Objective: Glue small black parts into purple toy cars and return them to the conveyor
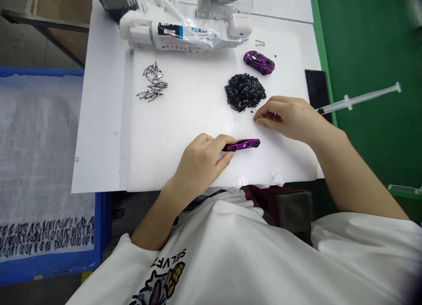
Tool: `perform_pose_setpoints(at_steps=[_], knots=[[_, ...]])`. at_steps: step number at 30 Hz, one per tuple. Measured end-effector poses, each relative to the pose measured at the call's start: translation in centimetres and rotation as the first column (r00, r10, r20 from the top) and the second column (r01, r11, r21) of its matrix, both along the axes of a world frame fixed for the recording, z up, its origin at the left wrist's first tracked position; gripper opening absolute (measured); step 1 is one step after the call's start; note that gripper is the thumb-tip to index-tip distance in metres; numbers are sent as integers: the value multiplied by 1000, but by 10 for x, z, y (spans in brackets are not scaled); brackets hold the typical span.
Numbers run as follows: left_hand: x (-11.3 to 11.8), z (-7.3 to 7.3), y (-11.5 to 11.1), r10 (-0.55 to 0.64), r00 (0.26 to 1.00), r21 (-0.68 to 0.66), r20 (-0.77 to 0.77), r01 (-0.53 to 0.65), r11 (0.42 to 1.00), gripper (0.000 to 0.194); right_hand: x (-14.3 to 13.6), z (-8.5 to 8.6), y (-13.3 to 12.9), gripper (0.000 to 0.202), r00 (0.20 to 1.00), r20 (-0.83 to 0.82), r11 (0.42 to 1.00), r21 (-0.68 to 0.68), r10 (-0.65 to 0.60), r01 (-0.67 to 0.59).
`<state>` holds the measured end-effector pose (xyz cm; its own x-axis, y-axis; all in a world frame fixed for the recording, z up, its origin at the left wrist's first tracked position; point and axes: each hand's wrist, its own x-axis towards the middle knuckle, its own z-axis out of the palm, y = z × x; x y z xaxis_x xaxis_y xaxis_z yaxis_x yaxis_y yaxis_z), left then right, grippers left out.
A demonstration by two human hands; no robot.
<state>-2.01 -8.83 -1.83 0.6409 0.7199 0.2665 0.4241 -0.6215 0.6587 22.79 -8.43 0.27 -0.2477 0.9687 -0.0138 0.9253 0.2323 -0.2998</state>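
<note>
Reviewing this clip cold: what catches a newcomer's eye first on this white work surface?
Two glossy purple toy cars stand out: one purple car pinched at its rear by the left hand near the front edge, a second purple car lying farther back. Between them sits a heap of small black parts, where the right hand pinches at the heap's edge while holding a syringe.

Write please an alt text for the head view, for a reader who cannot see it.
A left hand holds a small purple toy car on a white foam board, while the right hand pinches a tiny black piece beside a pile of black parts. A second purple car and a syringe lie farther off.
</note>
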Motion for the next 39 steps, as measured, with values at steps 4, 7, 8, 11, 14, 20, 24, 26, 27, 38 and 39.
perform_pose_setpoints(at_steps=[4, 7, 8, 11, 14, 20, 24, 26, 27, 38, 39], knots=[[0, -1, 0, -4, 1000, 5, 7, 4, 1000, 20, -7, 0, -8, 13, 991, 129, 988, 152, 18, -38], [1, -3, 0, 1, 1000, 3, 14, -1, 1000, 19, -23, 2, -22, 12, 994, 103, 931, 365, -36, -4], [1, -3, 0, 1, 1000, 3, 17, -1, 1000, 19, -30, 3, -28, 10, 996, 77, 893, 451, -46, 7], [0, -3, -1, -8, 1000, 0, 11, 8, 1000, 18, -49, 3, -44, 8, 998, 60, 785, 617, 33, -63], [0, -2, -1, -9, 1000, -1, 6, 9, 1000, 17, -59, -2, -51, 9, 992, 102, 807, 578, 78, -123], [0, -2, -1, -7, 1000, 15, 2, 7, 1000, 16, -57, -9, -49, 12, 993, 111, 870, 487, 32, -83], [0, -2, -1, 0, 1000, 25, 4, -1, 1000, 16, -57, -8, -49, 8, 987, 85, 809, 566, 136, -160], [0, -1, 0, -3, 1000, 22, 6, 3, 1000, 17, -57, -8, -49, 9, 982, 69, 780, 598, 178, -183], [0, -1, 0, -5, 1000, 22, 7, 5, 1000, 17, -58, -8, -49, 10, 981, 62, 777, 603, 182, -182], [0, -1, -1, 1, 1000, 14, -1, -1, 1000, 15, -57, -11, -52, 11, 988, 53, 833, 531, 148, -154], [0, -1, -1, 1, 1000, 15, -4, -1, 1000, 15, -56, -13, -53, 12, 988, 56, 841, 521, 141, -149]])
